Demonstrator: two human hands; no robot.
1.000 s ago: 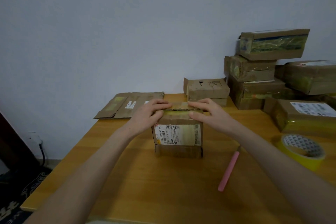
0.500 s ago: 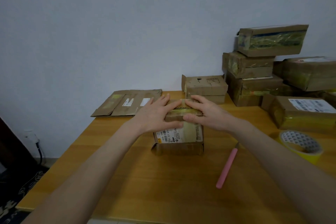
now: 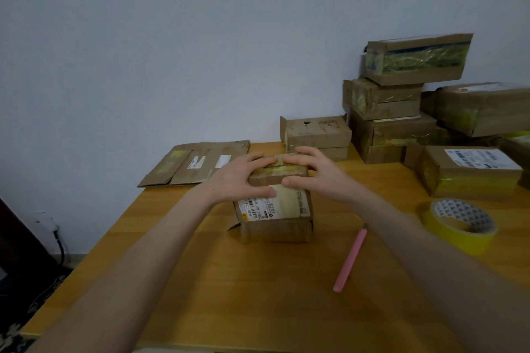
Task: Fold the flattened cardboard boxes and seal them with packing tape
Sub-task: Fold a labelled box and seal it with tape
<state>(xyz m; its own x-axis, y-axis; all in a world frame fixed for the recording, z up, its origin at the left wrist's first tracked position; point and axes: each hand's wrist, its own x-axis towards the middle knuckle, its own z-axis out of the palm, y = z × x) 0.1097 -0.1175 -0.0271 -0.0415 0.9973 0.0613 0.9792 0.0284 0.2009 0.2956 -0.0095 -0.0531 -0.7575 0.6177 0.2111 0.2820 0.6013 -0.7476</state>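
Note:
A small cardboard box with a white shipping label on its front stands in the middle of the wooden table. Its top flaps are folded down, with a strip of yellowish tape along the seam. My left hand lies flat over the left part of the top, thumb down on the label. My right hand presses the right part of the top with its fingertips, thumb at the front edge. A yellow tape roll lies to the right. Flattened boxes lie at the back left.
A pink utility knife lies right of the box. A brown box stands just behind it. Several taped boxes are stacked at the back right, one with a label near the tape roll. A wall runs behind.
Both hands slid closer together over the box top, and the thumbs came down onto the front face. The box has tilted slightly, its lower left flap now sticking out.

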